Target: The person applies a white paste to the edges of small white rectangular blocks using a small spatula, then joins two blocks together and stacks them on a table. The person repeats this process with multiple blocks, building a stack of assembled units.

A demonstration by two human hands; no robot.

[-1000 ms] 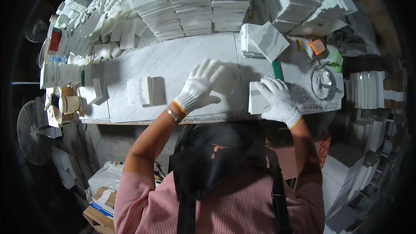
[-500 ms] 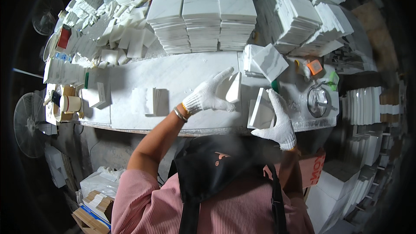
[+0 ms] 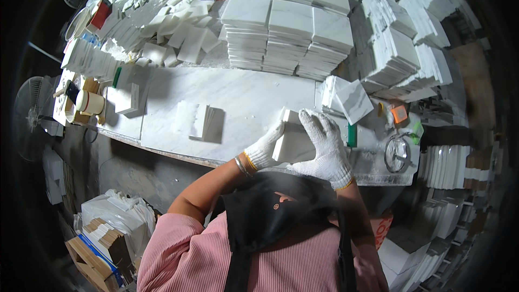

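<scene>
Both of my hands wear white knit gloves and meet on a few square white marble tiles (image 3: pixel 295 143) near the table's front edge. My left hand (image 3: pixel 267 147) presses its fingers along the left side of these tiles. Gripping them from the right, my right hand (image 3: pixel 322 148) has its fingertips at the far edge and its thumb near the close edge. The gloves hide part of the tiles, so how many there are I cannot tell. To the left, apart from both hands, a small stack of tiles (image 3: pixel 193 120) lies on the white marble tabletop (image 3: pixel 243 94).
Tall tile stacks (image 3: pixel 292 16) line the back, with loose offcuts (image 3: pixel 189 40) at the far left. A leaning tile (image 3: pixel 354 101), a green block (image 3: pixel 352 135), an orange square object (image 3: pixel 399 114) and a round clear object (image 3: pixel 397 154) lie right. A fan (image 3: pixel 33 113) stands left.
My right hand has moved left with the tiles that stood by it. My left hand has come to their left side, and both hands now meet on them. The view has shifted.
</scene>
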